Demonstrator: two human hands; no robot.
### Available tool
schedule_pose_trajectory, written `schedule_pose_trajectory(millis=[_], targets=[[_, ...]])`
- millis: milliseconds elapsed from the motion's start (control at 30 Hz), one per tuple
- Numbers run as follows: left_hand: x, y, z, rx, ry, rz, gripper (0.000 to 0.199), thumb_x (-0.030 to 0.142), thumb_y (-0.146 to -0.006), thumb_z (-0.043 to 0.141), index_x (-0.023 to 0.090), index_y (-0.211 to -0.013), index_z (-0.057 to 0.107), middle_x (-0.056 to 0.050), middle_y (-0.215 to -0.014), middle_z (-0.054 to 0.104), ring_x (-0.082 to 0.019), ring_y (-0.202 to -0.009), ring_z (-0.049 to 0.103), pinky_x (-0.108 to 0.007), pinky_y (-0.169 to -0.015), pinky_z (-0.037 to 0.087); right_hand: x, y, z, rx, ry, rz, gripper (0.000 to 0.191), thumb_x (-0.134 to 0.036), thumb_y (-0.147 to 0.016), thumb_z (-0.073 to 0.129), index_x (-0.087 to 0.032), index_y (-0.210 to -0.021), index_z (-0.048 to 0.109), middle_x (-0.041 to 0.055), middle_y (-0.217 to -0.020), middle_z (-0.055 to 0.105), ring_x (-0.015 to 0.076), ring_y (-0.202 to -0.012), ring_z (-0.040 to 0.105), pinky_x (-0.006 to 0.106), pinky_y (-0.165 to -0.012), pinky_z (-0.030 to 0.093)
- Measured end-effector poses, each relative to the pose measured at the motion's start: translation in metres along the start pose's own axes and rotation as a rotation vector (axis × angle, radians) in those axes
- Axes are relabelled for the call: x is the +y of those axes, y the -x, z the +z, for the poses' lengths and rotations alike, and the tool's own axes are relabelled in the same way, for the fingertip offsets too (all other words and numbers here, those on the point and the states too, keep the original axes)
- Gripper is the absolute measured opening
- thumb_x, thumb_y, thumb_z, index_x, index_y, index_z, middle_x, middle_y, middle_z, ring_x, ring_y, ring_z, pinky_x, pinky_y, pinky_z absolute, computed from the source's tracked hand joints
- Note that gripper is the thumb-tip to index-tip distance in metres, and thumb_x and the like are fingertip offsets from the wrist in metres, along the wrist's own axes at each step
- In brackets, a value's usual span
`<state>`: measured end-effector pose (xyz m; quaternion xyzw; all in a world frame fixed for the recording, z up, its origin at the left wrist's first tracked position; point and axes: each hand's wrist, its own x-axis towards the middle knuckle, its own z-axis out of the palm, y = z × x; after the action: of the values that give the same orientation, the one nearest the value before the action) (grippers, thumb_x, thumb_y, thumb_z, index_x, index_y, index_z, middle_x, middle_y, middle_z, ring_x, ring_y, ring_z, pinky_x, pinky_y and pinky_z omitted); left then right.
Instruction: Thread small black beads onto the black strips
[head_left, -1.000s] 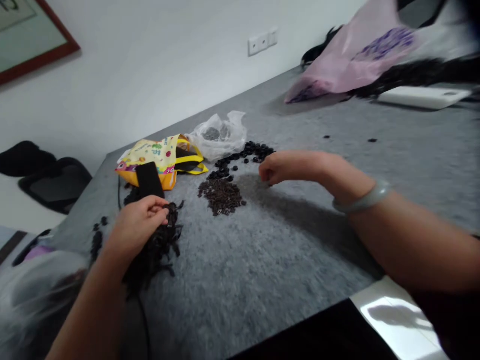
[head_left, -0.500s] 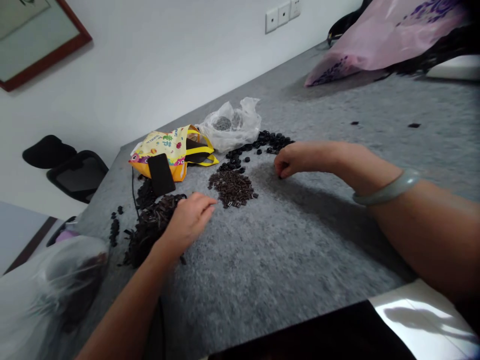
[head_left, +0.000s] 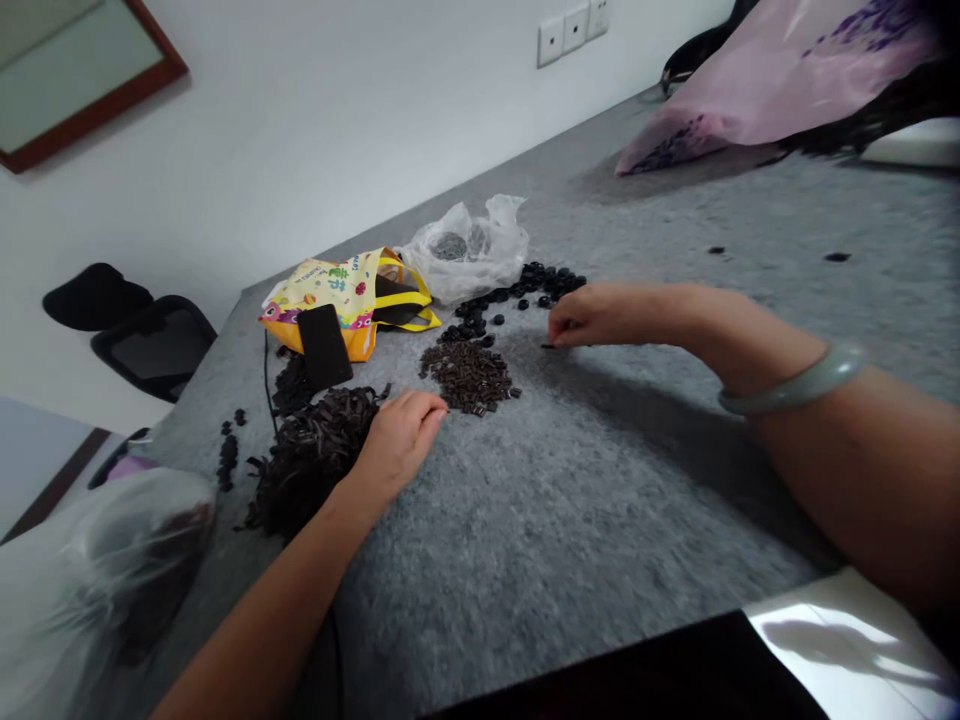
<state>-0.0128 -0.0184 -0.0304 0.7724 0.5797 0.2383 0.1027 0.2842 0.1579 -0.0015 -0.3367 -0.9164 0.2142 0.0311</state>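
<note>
My left hand (head_left: 401,440) is closed, thumb against fingers, with its tips at the near edge of a heap of small dark brown buckle-like pieces (head_left: 469,375). Whether anything sits in that pinch is too small to tell. Behind its wrist lies a tangled pile of dark strap pieces (head_left: 307,460). My right hand (head_left: 589,315) wears a pale green bangle (head_left: 799,382) and pinches a small flat dark piece (head_left: 550,346) just over the table. Black round parts (head_left: 551,282) form a curved group beyond the two hands.
A phone (head_left: 324,347) leans on a yellow printed bag (head_left: 322,290); a clear plastic bag (head_left: 480,250) stands behind. A pink bag (head_left: 720,100) lies at the far right of the grey table (head_left: 525,530). Another plastic bag (head_left: 112,560) and a chair (head_left: 154,340) are at left.
My left hand has moved right, from the strap pile to the edge of the brown heap, its fingers closing. My right hand stays nearly in place; the dark piece at its fingertips shows more clearly.
</note>
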Motion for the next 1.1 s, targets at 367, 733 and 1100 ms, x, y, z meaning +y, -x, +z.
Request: schedule_pose_trajectory(millis=[367,733,1100], targets=[[0.026,0.000,-0.013,0.136,0.772,-0.313,0.017,0.025,-0.073,0.076,0.018,-0.088,0.071,-0.002,-0.080,0.075,-0.016,-0.075,0.071,-0.028,-0.073,0.056,-0.089,-0.002,0.029,-0.266,-0.937,-0.083,0.037,-0.048,-0.081,0.074,-0.017,-0.098,0.065,0.0044,-0.089,0.068,0.0145,-0.078,0.066,0.022,-0.059,0.054],[0.022,0.003,-0.009,0.234,0.531,-0.190,0.013,0.024,-0.078,0.075,0.022,-0.091,0.075,-0.002,-0.085,0.077,-0.016,-0.077,0.069,-0.027,-0.072,0.054,-0.098,-0.009,0.048,-0.130,-0.995,-0.144,0.027,-0.039,-0.081,0.074,-0.015,-0.092,0.069,0.0025,-0.085,0.072,0.0059,-0.056,0.058,0.016,-0.043,0.042],[0.022,0.005,-0.011,0.239,0.363,-0.056,0.011,0.018,-0.081,0.072,0.022,-0.092,0.074,-0.001,-0.087,0.077,-0.016,-0.078,0.070,-0.028,-0.076,0.057,-0.101,-0.010,0.049,-0.047,-0.910,-0.124,0.018,-0.030,-0.077,0.070,-0.015,-0.087,0.069,0.0009,-0.077,0.070,0.0055,-0.050,0.056,0.017,-0.043,0.041]])
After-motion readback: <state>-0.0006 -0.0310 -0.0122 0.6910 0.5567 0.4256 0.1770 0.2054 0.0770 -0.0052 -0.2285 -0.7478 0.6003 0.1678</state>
